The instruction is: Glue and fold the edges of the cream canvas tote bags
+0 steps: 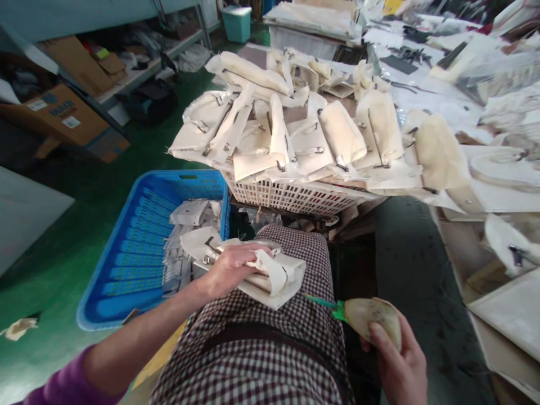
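Note:
On my lap, over a checked apron [270, 360], lies a cream fabric piece [291, 275] with a folded flap and dark zipper bits. My left hand [236, 267] is closed on it, its fingertips partly hidden by the folds. My right hand [394, 343] grips a squeeze bottle [371, 318] with a green cap and a thin green nozzle. The bottle lies nearly sideways, its nozzle pointing left toward the fabric piece, with a small gap between them.
A blue basket [122, 247] with stacked pale pieces [185, 253] stands at left. Ahead, several cream fabric pieces [341, 132] lie over a white basket [291, 197]. A dark bench surface [413, 292] and a cluttered white table [422, 107] are at right; a cardboard box [71, 121] sits left.

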### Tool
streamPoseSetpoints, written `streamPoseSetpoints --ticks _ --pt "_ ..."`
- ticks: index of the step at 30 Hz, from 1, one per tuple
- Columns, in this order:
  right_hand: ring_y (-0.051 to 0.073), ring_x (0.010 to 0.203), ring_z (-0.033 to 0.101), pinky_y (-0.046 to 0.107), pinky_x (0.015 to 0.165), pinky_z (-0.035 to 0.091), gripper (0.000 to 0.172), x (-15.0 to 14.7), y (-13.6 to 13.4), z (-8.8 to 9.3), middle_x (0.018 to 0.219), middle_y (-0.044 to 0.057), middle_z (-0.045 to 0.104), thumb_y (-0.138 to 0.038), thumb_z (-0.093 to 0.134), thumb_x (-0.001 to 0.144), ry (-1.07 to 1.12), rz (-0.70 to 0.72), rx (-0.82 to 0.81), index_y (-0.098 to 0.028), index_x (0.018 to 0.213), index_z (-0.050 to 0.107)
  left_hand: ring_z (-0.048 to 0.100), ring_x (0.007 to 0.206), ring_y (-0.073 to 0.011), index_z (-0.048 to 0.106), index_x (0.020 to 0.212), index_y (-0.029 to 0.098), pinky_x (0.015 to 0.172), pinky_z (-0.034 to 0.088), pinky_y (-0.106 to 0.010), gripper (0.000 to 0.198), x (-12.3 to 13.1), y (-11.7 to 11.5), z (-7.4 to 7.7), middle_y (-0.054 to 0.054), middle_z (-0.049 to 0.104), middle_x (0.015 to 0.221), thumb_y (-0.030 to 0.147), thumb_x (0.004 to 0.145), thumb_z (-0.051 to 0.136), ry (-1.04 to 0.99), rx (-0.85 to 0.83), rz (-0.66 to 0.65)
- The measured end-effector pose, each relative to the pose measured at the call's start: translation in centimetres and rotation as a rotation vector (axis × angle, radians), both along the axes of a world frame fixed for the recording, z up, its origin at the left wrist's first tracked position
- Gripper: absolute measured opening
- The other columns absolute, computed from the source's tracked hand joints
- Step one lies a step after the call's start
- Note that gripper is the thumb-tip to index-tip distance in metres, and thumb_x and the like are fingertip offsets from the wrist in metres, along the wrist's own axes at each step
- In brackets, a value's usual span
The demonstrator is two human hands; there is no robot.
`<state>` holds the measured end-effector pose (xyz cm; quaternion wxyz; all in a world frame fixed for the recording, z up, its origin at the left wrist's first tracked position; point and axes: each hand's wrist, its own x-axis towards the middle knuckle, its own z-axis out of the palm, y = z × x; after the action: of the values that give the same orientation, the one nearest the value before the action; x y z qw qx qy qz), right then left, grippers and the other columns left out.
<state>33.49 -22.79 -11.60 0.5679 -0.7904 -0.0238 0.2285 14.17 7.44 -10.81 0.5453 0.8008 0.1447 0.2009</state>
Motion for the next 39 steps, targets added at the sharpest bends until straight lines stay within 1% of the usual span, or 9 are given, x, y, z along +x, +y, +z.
streamPoseSetpoints --ticks 3,8,11,19,23,27,31,36,39 --pt "0.025 0.086 0.063 0.031 0.066 0.052 0.070 0.5 0.7 -0.3 0.103 0.007 0.069 -0.056 0.084 0.062 -0.055 -0.006 -0.035 -0.019 0.118 0.064 0.071 0.095 -0.0222 0.076 0.079 0.013 0.086 0.054 -0.030 0.016 0.0 -0.2 -0.5 -0.012 0.077 0.101 0.020 0.089 0.066 0.011 -0.049 0.020" --pt "0.022 0.078 0.062 0.030 0.061 0.052 0.069 1.7 2.5 -0.6 0.099 0.006 0.068 -0.055 0.084 0.063 -0.092 0.028 -0.033 -0.021 0.118 0.062 0.070 0.090 -0.0211 0.077 0.081 0.016 0.085 0.054 -0.028 0.010 0.2 1.3 1.4 -0.009 0.077 0.103 0.020 0.085 0.069 0.089 -0.130 0.039" --pt "0.023 0.081 0.062 0.032 0.062 0.053 0.068 2.1 3.2 -1.0 0.104 0.006 0.067 -0.055 0.083 0.065 -0.098 0.083 -0.036 -0.022 0.120 0.061 0.069 0.088 -0.0199 0.077 0.081 0.017 0.086 0.053 -0.028 0.010 0.2 1.8 1.9 -0.007 0.076 0.098 0.020 0.084 0.069 0.099 -0.118 0.019" --pt "0.029 0.098 0.062 0.042 0.083 0.053 0.064 2.6 4.0 -2.8 0.113 0.008 0.064 -0.055 0.080 0.069 -0.171 0.210 -0.079 -0.023 0.121 0.059 0.069 0.089 -0.0201 0.077 0.083 0.017 0.089 0.053 -0.029 0.012 0.1 1.8 1.5 -0.008 0.076 0.099 0.023 0.087 0.067 0.107 -0.126 -0.001" --pt "0.030 0.101 0.062 0.045 0.089 0.052 0.063 2.4 4.2 -3.1 0.114 0.009 0.065 -0.056 0.079 0.069 -0.237 0.211 -0.087 -0.022 0.119 0.059 0.068 0.088 -0.0204 0.076 0.084 0.017 0.090 0.053 -0.030 0.011 0.1 2.0 1.4 -0.008 0.075 0.096 0.024 0.086 0.069 0.117 -0.139 -0.018" --pt "0.029 0.098 0.062 0.044 0.085 0.053 0.062 2.1 3.8 -2.4 0.114 0.009 0.065 -0.056 0.079 0.068 -0.286 0.152 -0.123 -0.022 0.117 0.061 0.068 0.088 -0.0202 0.076 0.080 0.016 0.088 0.053 -0.029 0.012 0.1 2.1 1.3 -0.008 0.076 0.095 0.022 0.086 0.068 0.093 -0.148 -0.024" --pt "0.028 0.093 0.062 0.041 0.076 0.054 0.063 2.2 3.4 -1.7 0.112 0.008 0.064 -0.056 0.080 0.068 -0.245 0.124 -0.116 -0.023 0.119 0.061 0.068 0.088 -0.0194 0.077 0.082 0.016 0.087 0.052 -0.029 0.011 0.2 2.1 1.4 -0.007 0.076 0.098 0.021 0.085 0.068 0.104 -0.157 -0.031" --pt "0.028 0.094 0.063 0.040 0.080 0.055 0.062 2.9 4.3 -2.2 0.109 0.007 0.066 -0.054 0.080 0.069 -0.203 0.245 -0.088 -0.023 0.119 0.060 0.068 0.091 -0.0202 0.076 0.080 0.016 0.087 0.053 -0.029 0.011 0.6 2.1 1.8 -0.008 0.076 0.100 0.020 0.084 0.067 0.119 -0.160 -0.051" --pt "0.028 0.096 0.062 0.040 0.079 0.055 0.061 3.1 4.8 -2.6 0.113 0.008 0.064 -0.055 0.079 0.069 -0.266 0.185 -0.082 -0.023 0.118 0.060 0.068 0.091 -0.0208 0.075 0.076 0.016 0.086 0.053 -0.029 0.013 0.7 2.0 1.7 -0.008 0.076 0.098 0.022 0.085 0.067 0.113 -0.170 -0.052"
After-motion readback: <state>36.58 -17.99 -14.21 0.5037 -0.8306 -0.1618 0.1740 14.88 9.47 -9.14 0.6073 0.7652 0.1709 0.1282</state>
